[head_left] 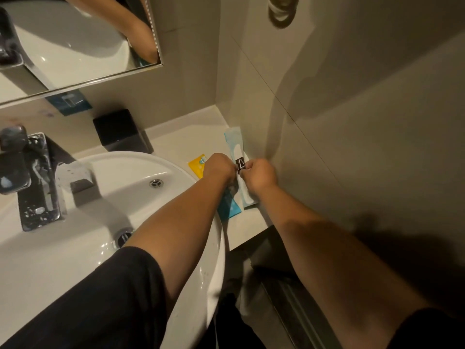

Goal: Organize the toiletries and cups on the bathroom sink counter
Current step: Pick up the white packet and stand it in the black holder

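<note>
Long light-blue and white toiletry packets (235, 142) lie side by side on the white counter (254, 225) against the right wall. Both my hands meet over them: my left hand (218, 167) and my right hand (259, 173) pinch a small black and white sachet (240, 164) between their fingertips. A darker blue packet (227, 204) shows below my left wrist, partly hidden by it. A yellow sachet (197, 166) lies just left of my left hand, at the basin's rim. No cups are in view.
The white round basin (120, 172) with a chrome tap (37, 177) fills the left. A black square box (120, 131) stands at the back of the counter under the mirror (75, 41). The counter ends at a dark ledge (264, 250) on the near right.
</note>
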Available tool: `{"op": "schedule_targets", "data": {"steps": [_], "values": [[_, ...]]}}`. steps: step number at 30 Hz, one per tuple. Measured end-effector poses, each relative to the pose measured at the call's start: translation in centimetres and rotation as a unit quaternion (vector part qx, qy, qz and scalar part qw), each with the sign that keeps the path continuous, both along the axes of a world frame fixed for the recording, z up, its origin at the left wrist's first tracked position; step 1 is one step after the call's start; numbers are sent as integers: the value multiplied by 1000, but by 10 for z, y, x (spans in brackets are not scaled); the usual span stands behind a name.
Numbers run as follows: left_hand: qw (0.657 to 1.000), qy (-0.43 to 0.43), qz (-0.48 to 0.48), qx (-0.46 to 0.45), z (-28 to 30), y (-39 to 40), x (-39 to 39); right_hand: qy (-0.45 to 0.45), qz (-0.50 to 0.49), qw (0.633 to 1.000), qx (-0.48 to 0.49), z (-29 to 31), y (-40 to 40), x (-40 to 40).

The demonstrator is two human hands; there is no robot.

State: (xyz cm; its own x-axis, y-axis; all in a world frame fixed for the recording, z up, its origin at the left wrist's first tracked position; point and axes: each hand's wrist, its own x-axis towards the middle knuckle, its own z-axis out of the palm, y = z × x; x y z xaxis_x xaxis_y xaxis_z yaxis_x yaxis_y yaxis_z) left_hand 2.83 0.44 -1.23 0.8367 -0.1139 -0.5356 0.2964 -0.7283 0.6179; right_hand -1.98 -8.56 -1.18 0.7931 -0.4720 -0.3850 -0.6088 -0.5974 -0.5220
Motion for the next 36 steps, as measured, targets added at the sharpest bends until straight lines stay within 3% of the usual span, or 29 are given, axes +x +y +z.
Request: {"op": "schedule_targets", "data": {"steps": [8,13,23,36], "values": [[986,15,78,-147,21,22,-1,-56,-57,989,124,39,4,-8],[979,-49,62,-187,64,55,-6,-80,-29,980,177,75,22,-5],[963,-187,87,-173,121,153,2,-139,110,960,216,133,95,29],[923,-306,219,-78,144,204,49,-211,251,937,116,151,159,122]]}}
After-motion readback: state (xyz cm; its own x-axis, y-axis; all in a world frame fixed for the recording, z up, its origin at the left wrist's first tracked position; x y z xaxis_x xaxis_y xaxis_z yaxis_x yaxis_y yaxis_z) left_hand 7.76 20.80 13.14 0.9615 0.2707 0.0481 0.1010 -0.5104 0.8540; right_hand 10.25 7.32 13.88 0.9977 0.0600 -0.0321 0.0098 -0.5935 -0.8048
